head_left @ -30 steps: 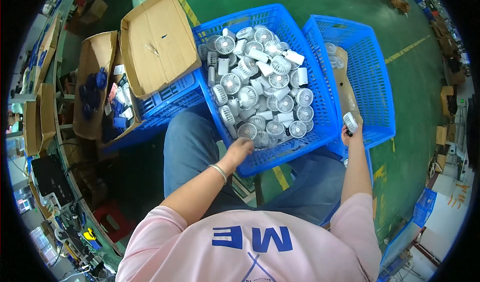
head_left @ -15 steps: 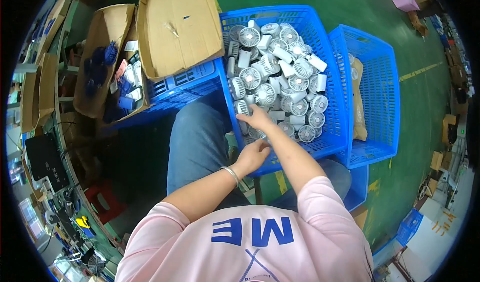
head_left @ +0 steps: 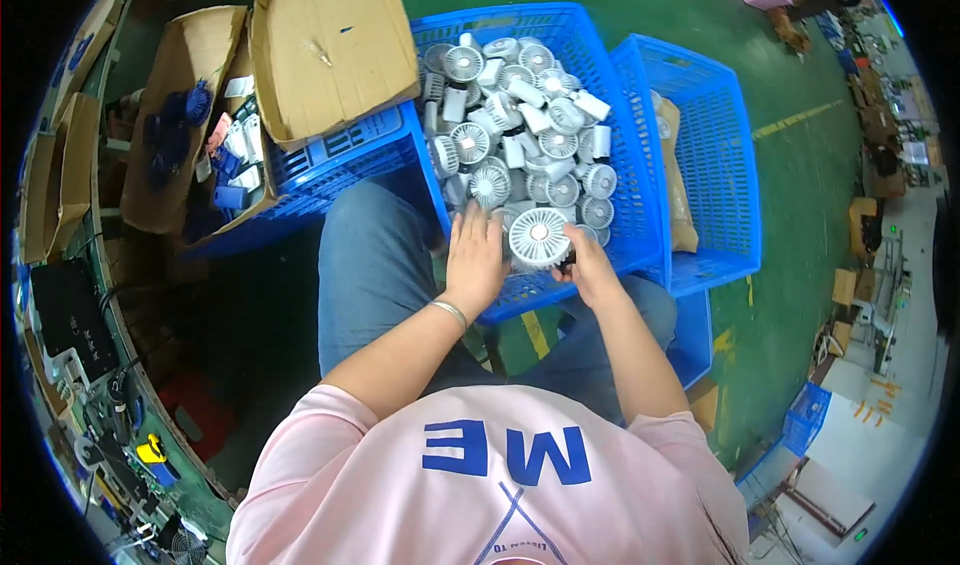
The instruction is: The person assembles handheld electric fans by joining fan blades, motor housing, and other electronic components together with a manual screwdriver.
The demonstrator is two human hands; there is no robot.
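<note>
A white handheld fan (head_left: 540, 237), its round grille facing up, is in my right hand (head_left: 594, 268), above the near edge of the crate. My fingers and thumb grip it from the right side. My left hand (head_left: 474, 263), with a bracelet at the wrist, lies with fingers stretched out just left of the fan; whether it touches the fan I cannot tell. Beneath and beyond both hands, a blue plastic crate (head_left: 640, 180) holds a heap of similar white fans (head_left: 490, 181), lying at all angles.
A second blue crate (head_left: 738, 165) on the right has brown cardboard (head_left: 682, 200) inside. At the left, a shallow cardboard tray (head_left: 330, 35) rests on another blue crate (head_left: 330, 157). Beside it, a cardboard box (head_left: 150, 180) contains dark blue and white parts. A cluttered workbench runs along the far left.
My right hand has come out of the crate's near left side and moved right, now holding a fan. My left hand has moved up and opened flat. The whole view has shifted slightly.
</note>
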